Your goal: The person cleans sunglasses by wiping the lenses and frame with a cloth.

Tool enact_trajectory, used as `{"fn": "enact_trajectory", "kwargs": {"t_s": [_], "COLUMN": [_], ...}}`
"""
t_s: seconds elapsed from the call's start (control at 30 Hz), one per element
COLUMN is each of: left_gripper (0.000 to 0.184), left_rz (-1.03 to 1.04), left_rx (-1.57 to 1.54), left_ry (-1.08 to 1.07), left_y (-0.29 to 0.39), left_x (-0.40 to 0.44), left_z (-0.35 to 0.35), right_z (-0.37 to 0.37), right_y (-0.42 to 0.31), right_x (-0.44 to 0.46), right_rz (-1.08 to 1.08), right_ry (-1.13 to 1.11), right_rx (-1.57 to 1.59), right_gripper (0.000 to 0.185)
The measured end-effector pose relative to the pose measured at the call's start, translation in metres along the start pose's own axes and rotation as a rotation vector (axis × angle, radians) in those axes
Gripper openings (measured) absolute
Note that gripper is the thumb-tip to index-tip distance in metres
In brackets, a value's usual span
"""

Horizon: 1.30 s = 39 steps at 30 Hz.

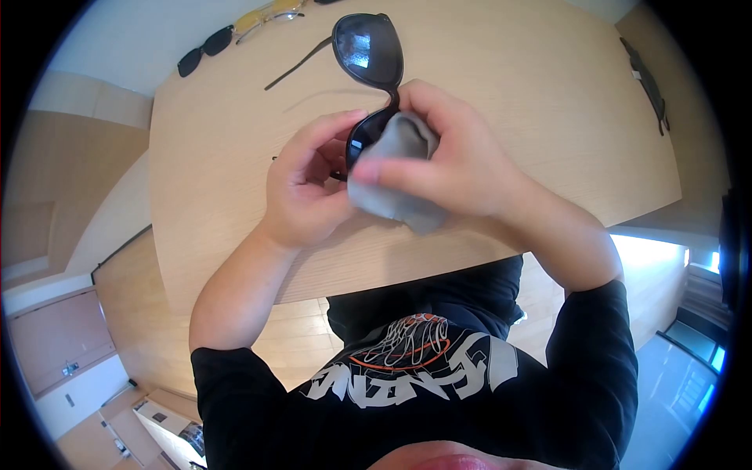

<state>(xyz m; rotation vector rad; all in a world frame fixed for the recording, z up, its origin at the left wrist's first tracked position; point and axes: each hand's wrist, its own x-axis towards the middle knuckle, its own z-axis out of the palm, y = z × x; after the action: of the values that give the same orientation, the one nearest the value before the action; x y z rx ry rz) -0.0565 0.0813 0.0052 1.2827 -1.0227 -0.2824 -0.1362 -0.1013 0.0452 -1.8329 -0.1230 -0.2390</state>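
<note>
A pair of dark sunglasses (370,53) is held up over the wooden table, one lens toward the far side and the other between my hands. My left hand (307,180) grips the near end of the frame, its fingers curled around the rim and temple. With my right hand (450,153) I hold a grey cloth (401,210), pressed by the thumb over the near lens. The cloth hides much of that lens. One temple (301,63) sticks out to the left above the tabletop.
Along the far left edge of the table (211,157) lie dark sunglasses (205,51) and glasses with yellow lenses (249,21). A dark, strap-like item (646,86) lies by the right edge. My torso is close to the near edge.
</note>
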Motion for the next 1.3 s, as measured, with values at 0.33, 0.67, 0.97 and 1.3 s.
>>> {"fn": "enact_trajectory", "kwargs": {"t_s": [0.33,0.67,0.97,1.3], "left_gripper": [0.071,0.084,0.086,0.086], "left_rz": [0.042,0.090,0.035,0.073], "left_rx": [-0.015,-0.136,-0.238,-0.225], "left_ry": [0.009,0.003,-0.012,-0.069], "left_y": [0.000,-0.001,0.004,0.011], "left_x": [0.000,0.000,-0.002,-0.004], "left_z": [-0.001,-0.006,-0.007,-0.006], "right_z": [-0.002,-0.005,-0.011,-0.012], "right_y": [0.003,-0.001,0.003,-0.009], "right_x": [0.001,0.000,0.002,0.007], "right_rz": [-0.116,-0.114,-0.163,0.139], "right_ry": [0.010,-0.011,-0.007,0.190], "right_rx": [-0.039,0.040,0.061,0.477], "right_gripper": [0.044,0.021,0.034,0.028]}}
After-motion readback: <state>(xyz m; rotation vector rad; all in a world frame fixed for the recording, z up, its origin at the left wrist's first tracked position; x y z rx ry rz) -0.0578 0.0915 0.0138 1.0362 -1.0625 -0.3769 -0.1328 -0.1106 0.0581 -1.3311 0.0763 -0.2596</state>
